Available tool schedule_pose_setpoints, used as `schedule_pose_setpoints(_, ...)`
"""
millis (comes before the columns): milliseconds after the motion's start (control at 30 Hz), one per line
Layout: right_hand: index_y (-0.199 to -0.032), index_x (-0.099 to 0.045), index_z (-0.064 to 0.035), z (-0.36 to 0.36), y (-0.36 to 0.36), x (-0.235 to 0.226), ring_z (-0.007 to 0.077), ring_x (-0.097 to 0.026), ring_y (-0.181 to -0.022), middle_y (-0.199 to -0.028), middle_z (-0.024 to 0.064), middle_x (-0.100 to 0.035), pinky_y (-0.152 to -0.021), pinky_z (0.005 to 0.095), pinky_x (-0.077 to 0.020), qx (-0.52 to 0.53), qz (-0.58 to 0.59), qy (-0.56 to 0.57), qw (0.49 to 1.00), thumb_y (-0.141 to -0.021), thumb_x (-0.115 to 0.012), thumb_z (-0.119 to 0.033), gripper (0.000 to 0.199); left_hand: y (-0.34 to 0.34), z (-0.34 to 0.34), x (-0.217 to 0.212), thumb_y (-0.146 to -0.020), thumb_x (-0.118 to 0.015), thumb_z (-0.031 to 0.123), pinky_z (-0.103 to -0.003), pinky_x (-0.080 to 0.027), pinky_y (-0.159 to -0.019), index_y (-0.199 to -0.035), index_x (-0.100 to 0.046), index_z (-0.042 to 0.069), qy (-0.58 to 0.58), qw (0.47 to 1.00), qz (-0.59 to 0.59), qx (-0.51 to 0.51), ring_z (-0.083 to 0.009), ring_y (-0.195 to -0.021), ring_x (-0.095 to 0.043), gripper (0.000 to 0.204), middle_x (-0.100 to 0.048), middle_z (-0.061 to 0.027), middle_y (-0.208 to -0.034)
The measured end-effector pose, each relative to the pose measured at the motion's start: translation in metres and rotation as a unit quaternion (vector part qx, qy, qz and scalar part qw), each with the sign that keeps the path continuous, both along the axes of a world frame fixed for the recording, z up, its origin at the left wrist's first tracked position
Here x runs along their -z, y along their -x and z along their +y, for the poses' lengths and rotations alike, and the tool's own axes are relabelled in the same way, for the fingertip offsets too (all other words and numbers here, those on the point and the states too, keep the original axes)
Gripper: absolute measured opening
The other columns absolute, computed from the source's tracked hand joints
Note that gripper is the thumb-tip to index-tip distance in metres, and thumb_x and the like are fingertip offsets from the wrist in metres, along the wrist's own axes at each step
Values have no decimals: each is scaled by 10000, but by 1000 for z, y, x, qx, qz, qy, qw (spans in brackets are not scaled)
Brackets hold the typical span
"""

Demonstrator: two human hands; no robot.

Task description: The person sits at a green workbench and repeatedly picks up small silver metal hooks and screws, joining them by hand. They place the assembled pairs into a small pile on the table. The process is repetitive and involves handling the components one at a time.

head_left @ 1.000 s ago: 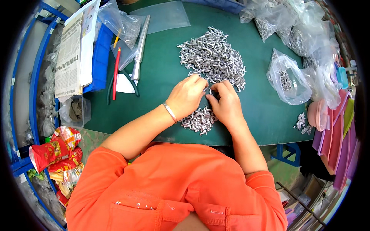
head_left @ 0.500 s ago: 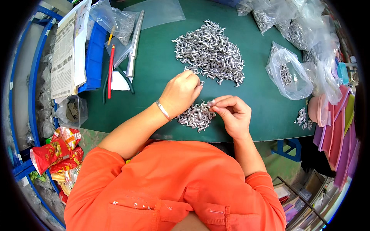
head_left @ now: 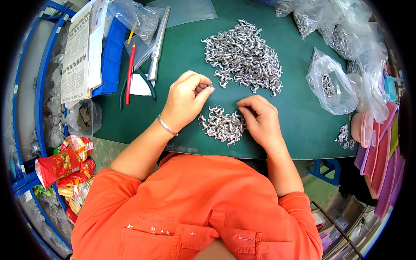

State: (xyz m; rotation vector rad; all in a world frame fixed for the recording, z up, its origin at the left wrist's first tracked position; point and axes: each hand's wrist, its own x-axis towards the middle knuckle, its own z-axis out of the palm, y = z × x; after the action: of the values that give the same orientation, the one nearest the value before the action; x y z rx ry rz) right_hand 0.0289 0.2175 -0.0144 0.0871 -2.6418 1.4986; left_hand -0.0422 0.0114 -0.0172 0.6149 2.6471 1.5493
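My left hand [head_left: 186, 96] is closed in a pinch above the green table, left of the small pile. A small silver metal piece shows at its thumb and fingertips, too small to make out its full shape. To the right, my right hand [head_left: 261, 118] has thumb and forefinger pressed together beside that pile; whatever they hold, if anything, is hidden. Between the hands lies the small pile of curved silver metal pieces [head_left: 223, 126]. Farther off, a larger pile of similar S-shaped pieces [head_left: 247, 58] spreads over the table.
Pliers [head_left: 123, 93], a red pencil [head_left: 130, 73] and a tapered metal rod [head_left: 159, 47] lie at left, beside a blue bin [head_left: 113, 56]. An opened plastic bag [head_left: 331, 84] of metal pieces stands at right. A few loose pieces [head_left: 344, 138] lie near the right edge.
My left hand has moved left, away from the small pile, with a silver piece in its fingertips. My right hand has shifted slightly; the silver piece at its fingertips no longer shows.
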Motion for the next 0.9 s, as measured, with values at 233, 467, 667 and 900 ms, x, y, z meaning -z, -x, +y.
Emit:
schedule_pose_setpoints(233,-829,-694,-37,-21,16,-4,315,-608,-838,-809,116,-627,-743,433,-476,-88,-68,-143,983,-770,-754,-177,163,-9,-1,2,-829,-653,-41,-246,-525,-654,-937,-652,-15,-3,1000,-12,19,-143,-743,-647,111,-617,-85,-888)
schedule_pose_setpoints(467,-818,-682,-30,-15,13,-1,264,-612,-767,-799,86,-640,-684,366,-499,-122,-1,29,992,-751,-762,-60,108,-19,-5,6,-833,-658,-29,-249,-530,-651,-948,-655,-5,-23,997,-69,28,-137,-753,-652,118,-619,-82,-914)
schedule_pose_setpoints(667,-838,-687,-16,-6,7,-3,189,-639,-731,-826,90,-674,-653,307,-524,-142,55,128,980,-749,-761,8,118,-22,-4,8,-823,-668,-26,-256,-543,-675,-939,-655,-17,-44,992,-108,47,-146,-761,-667,117,-633,-83,-915)
schedule_pose_setpoints(900,-877,-675,5,-9,0,4,182,-663,-724,-813,98,-688,-648,306,-532,-99,-96,272,952,-785,-723,12,104,-25,-5,7,-817,-669,-27,-264,-547,-684,-935,-660,-18,-34,991,-115,65,-158,-773,-671,119,-632,-89,-910)
